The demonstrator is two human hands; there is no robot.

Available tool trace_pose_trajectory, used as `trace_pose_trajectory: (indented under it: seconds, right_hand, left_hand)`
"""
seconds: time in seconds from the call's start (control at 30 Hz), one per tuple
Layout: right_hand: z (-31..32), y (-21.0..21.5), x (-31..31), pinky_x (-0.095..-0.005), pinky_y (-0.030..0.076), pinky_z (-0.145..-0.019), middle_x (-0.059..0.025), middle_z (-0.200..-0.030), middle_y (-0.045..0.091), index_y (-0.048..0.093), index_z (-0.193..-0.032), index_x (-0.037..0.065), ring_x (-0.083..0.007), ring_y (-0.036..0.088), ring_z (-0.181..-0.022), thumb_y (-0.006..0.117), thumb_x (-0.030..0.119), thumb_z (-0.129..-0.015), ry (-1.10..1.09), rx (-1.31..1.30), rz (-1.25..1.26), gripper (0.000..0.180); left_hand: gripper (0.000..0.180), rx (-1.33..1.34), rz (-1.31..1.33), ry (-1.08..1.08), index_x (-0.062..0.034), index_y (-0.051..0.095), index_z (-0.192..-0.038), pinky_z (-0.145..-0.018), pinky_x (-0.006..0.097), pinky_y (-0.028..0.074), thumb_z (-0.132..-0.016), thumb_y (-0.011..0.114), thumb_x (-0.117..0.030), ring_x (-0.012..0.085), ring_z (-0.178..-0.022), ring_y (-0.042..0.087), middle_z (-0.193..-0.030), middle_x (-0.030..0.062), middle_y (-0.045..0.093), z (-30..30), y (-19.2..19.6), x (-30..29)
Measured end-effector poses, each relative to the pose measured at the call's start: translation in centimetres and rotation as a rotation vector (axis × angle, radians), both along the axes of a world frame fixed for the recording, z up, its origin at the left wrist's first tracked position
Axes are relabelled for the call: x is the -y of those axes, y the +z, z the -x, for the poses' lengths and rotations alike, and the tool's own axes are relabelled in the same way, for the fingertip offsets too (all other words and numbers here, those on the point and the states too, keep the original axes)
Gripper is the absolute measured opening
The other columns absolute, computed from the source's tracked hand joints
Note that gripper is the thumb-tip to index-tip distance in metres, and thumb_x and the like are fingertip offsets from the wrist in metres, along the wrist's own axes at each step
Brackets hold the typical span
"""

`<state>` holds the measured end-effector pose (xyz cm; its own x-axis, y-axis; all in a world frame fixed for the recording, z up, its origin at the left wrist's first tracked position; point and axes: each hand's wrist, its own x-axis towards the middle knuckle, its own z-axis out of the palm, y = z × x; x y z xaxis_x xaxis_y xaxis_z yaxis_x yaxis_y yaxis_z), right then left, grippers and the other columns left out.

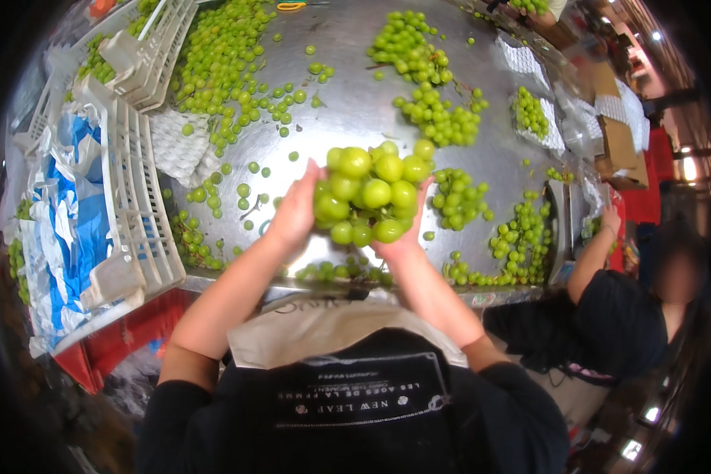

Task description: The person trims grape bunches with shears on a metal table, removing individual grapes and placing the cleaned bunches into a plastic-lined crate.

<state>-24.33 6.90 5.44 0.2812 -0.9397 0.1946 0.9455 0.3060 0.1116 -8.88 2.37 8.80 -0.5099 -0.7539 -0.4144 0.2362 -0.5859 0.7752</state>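
Note:
A bunch of large green grapes (pixel 369 192) is raised above a shiny metal table (pixel 332 79), between my two hands. My left hand (pixel 296 207) is closed against the bunch's left side, its fingertips partly behind the grapes. From below and the right, my right hand (pixel 407 237) grips the same bunch; most of its fingers are hidden by the fruit. Just beyond lie more grape bunches (pixel 446 118), and a smaller bunch (pixel 460 197) rests to the right of my right hand. Loose grapes (pixel 243 190) are scattered left of my left hand.
White plastic crates (pixel 146 197) line the left side, one holding blue and white wrapping (pixel 83 213). A grape heap (pixel 221 55) and yellow-handled scissors (pixel 291 6) lie at the back. Foam-lined trays (pixel 533 118) stand at right, where a co-worker (pixel 624 308) sits close by.

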Motion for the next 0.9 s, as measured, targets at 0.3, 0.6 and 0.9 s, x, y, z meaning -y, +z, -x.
trace_pose_trajectory:
  seconds: [0.3,0.6,0.9]
  right_hand:
    - [0.3,0.0,-0.4,-0.0478,0.030,-0.104,-0.0132,-0.134,0.039,0.037,-0.133,0.012,-0.0307,0.038,-0.124,0.027,0.078,-0.078,-0.181,-0.519,-0.326,0.087]
    - [3.0,-3.5,2.0,-0.0431,0.035,-0.103,-0.0147,-0.136,0.038,0.033,-0.133,0.007,-0.0285,0.039,-0.124,0.060,0.042,-0.083,-0.561,-1.116,-0.006,0.067]
    - [7.1,-5.4,5.5,-0.0348,0.030,-0.105,-0.0117,-0.137,0.038,0.035,-0.137,0.008,-0.0229,0.036,-0.126,0.061,0.006,-0.077,-0.309,-1.482,0.014,0.065]
  left_hand:
    - [0.069,0.289,0.503,0.003,-0.0094,0.029,-0.139,-0.101,0.045,0.034,-0.092,0.017,-0.058,0.0297,-0.128,0.034,-0.140,0.0146,0.033,-1.1,-2.7,-0.8]
    - [0.078,-0.420,-0.317,-0.108,-0.0120,0.017,-0.143,-0.100,0.058,0.030,-0.087,0.020,-0.066,0.0350,-0.126,0.037,-0.142,0.0149,0.030,-0.5,-3.2,0.2]
    - [0.068,-0.336,0.154,-0.081,-0.0145,0.007,-0.145,-0.099,0.049,0.038,-0.089,0.042,-0.031,0.0346,-0.127,0.036,-0.145,0.0169,0.023,1.2,-10.1,2.9]
